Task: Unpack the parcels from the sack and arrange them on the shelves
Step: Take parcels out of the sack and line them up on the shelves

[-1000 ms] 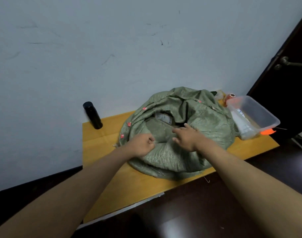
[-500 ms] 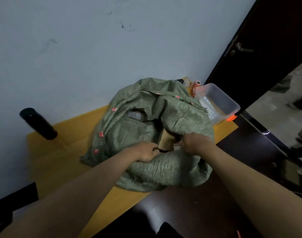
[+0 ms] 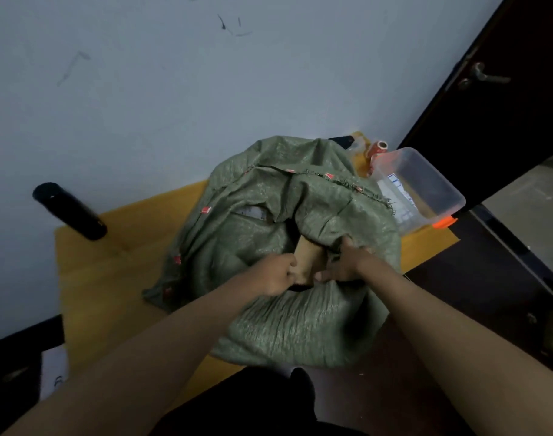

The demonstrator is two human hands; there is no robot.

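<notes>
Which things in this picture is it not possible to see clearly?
- Brown parcel, head view: mostly hidden inside the green sack; both hands cover its near end.
- Label in the sack's opening: folds cover it, print too small.
- Clear plastic box: contents blurred.
- Shelves: not in view.

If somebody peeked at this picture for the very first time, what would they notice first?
Probably the big crumpled green sack that fills the middle of the yellow table. Right at its opening, the left hand and the right hand hold a brown cardboard parcel that pokes out. A black bottle stands to the left by the wall, and a clear plastic tub sits to the right of the sack.
</notes>
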